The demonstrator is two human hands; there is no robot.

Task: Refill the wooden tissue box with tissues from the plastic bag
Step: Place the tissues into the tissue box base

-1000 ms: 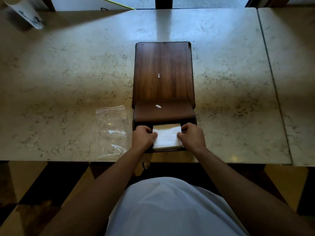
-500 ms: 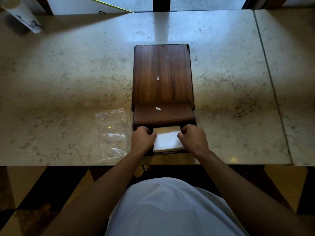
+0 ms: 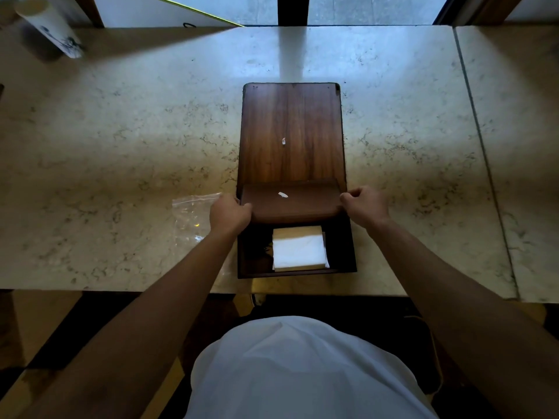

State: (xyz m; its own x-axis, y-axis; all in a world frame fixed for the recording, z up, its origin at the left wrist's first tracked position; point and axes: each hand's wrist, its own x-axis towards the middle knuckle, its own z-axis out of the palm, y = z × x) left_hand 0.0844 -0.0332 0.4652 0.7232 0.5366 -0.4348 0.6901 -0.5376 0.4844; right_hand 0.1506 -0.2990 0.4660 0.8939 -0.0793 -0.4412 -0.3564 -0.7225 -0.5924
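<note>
both hands [image 3: 230,213] [image 3: 365,206] clamped on the lid [image 3: 292,201] of the wooden tissue box [image 3: 291,131], tissues [image 3: 299,248] inside.
best drawn evenly from both ends, level, clear of the stack.

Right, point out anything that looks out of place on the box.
Two small white scraps sit on the wooden tissue box: one on the long upper panel, another on the sliding lid between the hands. They look like stray tissue bits. The tissue stack sits square.

The 2 hands, left hand [image 3: 230,213] and right hand [image 3: 365,206], grip the sliding lid [image 3: 292,204] of the wooden tissue box [image 3: 292,131]; white tissues [image 3: 299,248] lie inside, plastic bag [image 3: 190,216] left.
</note>
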